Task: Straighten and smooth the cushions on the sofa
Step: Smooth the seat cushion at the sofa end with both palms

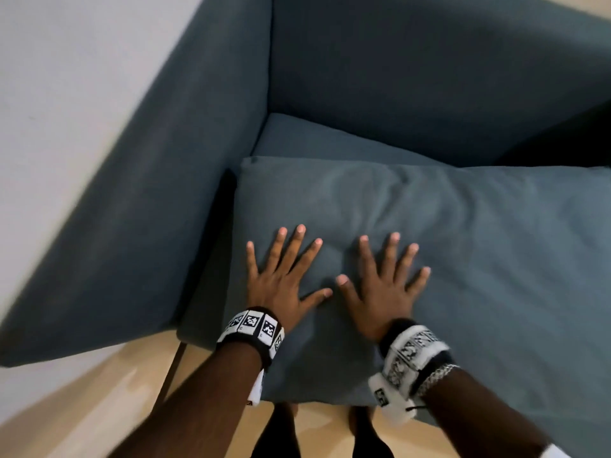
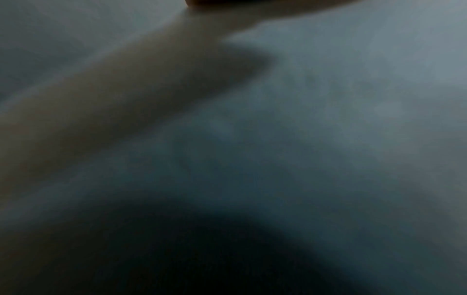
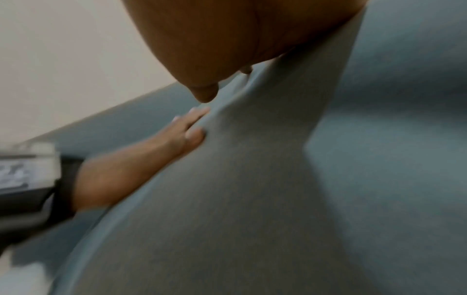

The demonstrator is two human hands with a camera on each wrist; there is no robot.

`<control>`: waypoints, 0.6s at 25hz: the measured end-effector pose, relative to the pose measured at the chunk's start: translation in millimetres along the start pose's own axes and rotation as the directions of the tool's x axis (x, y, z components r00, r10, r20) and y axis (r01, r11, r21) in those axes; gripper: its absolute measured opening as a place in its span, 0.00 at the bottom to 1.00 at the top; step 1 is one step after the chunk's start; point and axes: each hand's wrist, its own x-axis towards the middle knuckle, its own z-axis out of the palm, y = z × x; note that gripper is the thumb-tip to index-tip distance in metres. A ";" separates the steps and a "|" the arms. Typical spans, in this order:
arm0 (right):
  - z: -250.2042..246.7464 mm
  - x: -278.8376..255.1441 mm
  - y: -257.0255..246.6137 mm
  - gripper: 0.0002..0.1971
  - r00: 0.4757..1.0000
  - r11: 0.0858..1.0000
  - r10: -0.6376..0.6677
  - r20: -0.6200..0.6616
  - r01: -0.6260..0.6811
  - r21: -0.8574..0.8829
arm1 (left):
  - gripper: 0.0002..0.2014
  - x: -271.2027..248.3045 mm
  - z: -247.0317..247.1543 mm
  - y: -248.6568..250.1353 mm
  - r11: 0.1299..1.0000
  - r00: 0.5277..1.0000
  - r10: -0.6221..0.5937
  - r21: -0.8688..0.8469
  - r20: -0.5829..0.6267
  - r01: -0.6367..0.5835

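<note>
Both hands, the left hand (image 1: 281, 276) and the right hand (image 1: 383, 285), lie flat with fingers spread on the blue cushion (image 1: 479, 259) in the centre of the frame, gripping nothing. Soft creases remain above the fingertips, so I judge the smoothing only half done. Sofa armrest (image 1: 139, 209) at left stands close, blocking nothing.

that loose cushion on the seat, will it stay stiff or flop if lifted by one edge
Likely floppy: the cushion dimples and creases around the flat left hand and right hand. Probably light for its bulk. Its matte fabric looks grippy, not slippery.
</note>
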 end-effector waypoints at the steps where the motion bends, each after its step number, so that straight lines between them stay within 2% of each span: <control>1: 16.0 -4.4 -33.0 0.40 0.994 0.993 -0.105 0.044 0.107 -0.048 | 0.43 -3.5 0.0 -14.5 0.999 0.999 -0.041 -0.023 0.016 0.042; 3: 17.3 1.0 -87.4 0.40 0.968 0.974 -0.215 0.130 0.222 -0.039 | 0.44 -12.9 4.2 -39.0 0.986 0.991 -0.118 -0.111 0.070 0.125; 5: -21.1 23.0 -129.2 0.38 0.952 0.957 -0.276 0.134 0.258 0.135 | 0.49 -24.5 12.0 -53.5 0.942 0.974 -0.182 -0.260 0.132 0.211; 6: -49.9 36.3 -147.8 0.37 0.950 0.931 -0.308 0.055 0.288 0.223 | 0.51 -30.5 15.6 -57.0 0.913 0.967 -0.208 -0.326 0.149 0.247; 8: -111.1 59.4 -174.0 0.32 0.919 0.876 -0.309 -0.246 0.376 0.302 | 0.53 -41.4 21.8 -54.1 0.873 0.963 -0.241 -0.405 0.124 0.271; 10: -158.2 78.1 -195.4 0.30 0.816 0.838 -0.248 -0.522 0.451 0.306 | 0.53 -44.9 26.4 -52.9 0.846 0.964 -0.255 -0.465 0.080 0.262; 11: -164.1 88.7 -202.9 0.31 0.767 0.838 -0.224 -0.601 0.466 0.283 | 0.54 -44.0 28.9 -53.8 0.830 0.967 -0.251 -0.502 0.055 0.244; 12: -159.2 101.6 -207.7 0.33 0.751 0.856 -0.212 -0.626 0.451 0.251 | 0.56 -43.4 30.3 -54.6 0.807 0.966 -0.256 -0.542 0.041 0.236; 13: -141.7 116.2 -208.4 0.36 0.786 0.891 -0.219 -0.578 0.403 0.211 | 0.58 -42.8 34.2 -57.0 0.772 0.960 -0.279 -0.587 0.035 0.246; 14: -113.3 129.2 -204.5 0.39 0.867 0.939 -0.245 -0.434 0.323 0.115 | 0.62 -42.9 39.3 -58.9 0.722 0.947 -0.319 -0.635 0.047 0.275; 15: -76.4 136.6 -196.5 0.42 0.953 0.968 -0.253 -0.167 0.248 -0.046 | 0.66 -45.2 44.5 -60.4 0.669 0.930 -0.361 -0.677 0.063 0.306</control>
